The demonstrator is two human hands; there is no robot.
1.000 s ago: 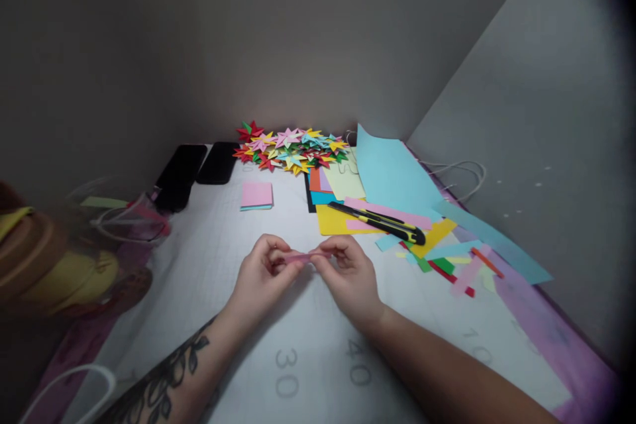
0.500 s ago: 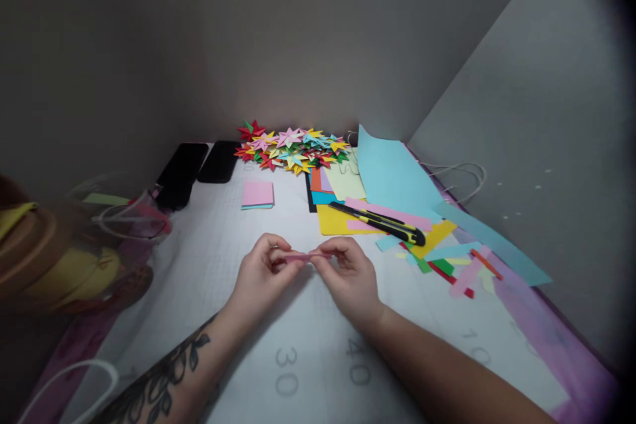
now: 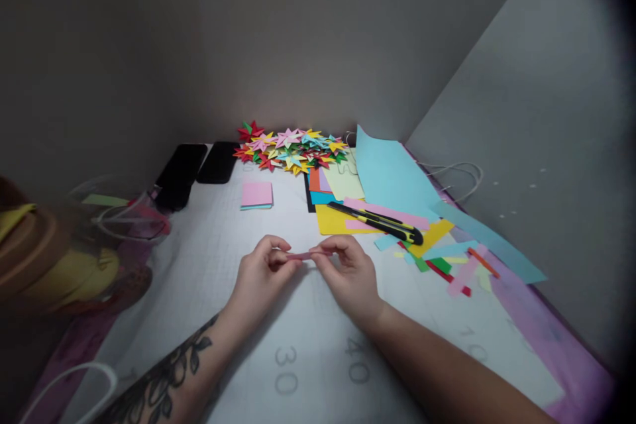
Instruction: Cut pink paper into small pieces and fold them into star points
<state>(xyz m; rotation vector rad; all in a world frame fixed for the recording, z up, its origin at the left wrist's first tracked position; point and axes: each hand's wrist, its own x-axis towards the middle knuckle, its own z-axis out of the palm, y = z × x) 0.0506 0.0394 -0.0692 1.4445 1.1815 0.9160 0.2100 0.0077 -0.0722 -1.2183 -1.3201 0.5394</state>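
Note:
Between my two hands is a small piece of pink paper (image 3: 301, 256), seen nearly edge-on as a thin band. My left hand (image 3: 263, 271) pinches its left end between thumb and fingers. The right end is pinched by my right hand (image 3: 348, 275). Both hands are just above the white mat (image 3: 209, 258), which bears large printed numbers. Beyond my left hand lies a small stack of square papers (image 3: 257, 194), pink on top. A black and yellow utility knife (image 3: 382, 222) rests on paper sheets beyond my right hand.
Folded paper stars (image 3: 291, 146) are heaped by the back wall. Two dark phones (image 3: 218, 161) lie to their left. Coloured paper scraps (image 3: 442, 265) and a large light-blue sheet (image 3: 392, 172) cover the right side. Pots (image 3: 50, 252) stand at the left edge.
My left thumb has drawn back slightly to the left, so more of the pink paper shows between the hands. The rest of the table is as before.

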